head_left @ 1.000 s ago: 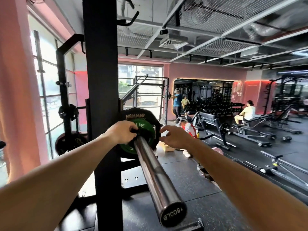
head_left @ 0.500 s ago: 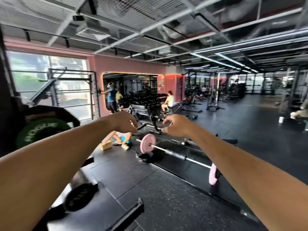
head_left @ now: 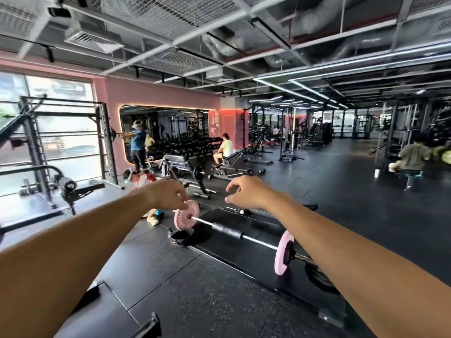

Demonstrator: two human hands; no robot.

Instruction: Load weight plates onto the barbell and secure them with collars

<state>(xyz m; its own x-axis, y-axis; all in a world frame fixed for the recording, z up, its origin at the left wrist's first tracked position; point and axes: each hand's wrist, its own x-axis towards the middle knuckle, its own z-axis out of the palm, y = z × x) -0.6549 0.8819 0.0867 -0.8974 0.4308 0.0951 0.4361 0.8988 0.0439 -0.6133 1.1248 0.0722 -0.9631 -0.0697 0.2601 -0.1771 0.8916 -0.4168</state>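
While both my arms reach out in front of me over the dark rubber floor [head_left: 195, 301], my left hand [head_left: 168, 195] hangs in the air with its fingers curled loosely downward and nothing between them; its fingertips overlap the upper edge of the far pink plate [head_left: 186, 215] in my view, though I cannot tell whether they touch it or merely pass in front of it. My right hand [head_left: 246, 192] hovers to the right of that, knuckles up, fingers bent and slightly spread, thumb tucked under, holding nothing as well. Below and between my hands a barbell [head_left: 227, 231] lies on a low black platform [head_left: 244, 254], running from the far left toward the near right. It carries one pink plate on its far end and a near pink plate [head_left: 283, 252] on the other, and a black pad wraps the middle of the shaft. The near end of the bar passes behind my right forearm, so I cannot tell whether a collar sits there. Far to the left stands a black rack [head_left: 105, 142] before the bright windows, with a bench [head_left: 181, 165] just right of it. Beyond the bench a person in a yellow shirt [head_left: 225, 150] sits facing away, and another seated person [head_left: 412, 157] is well off to the far right.
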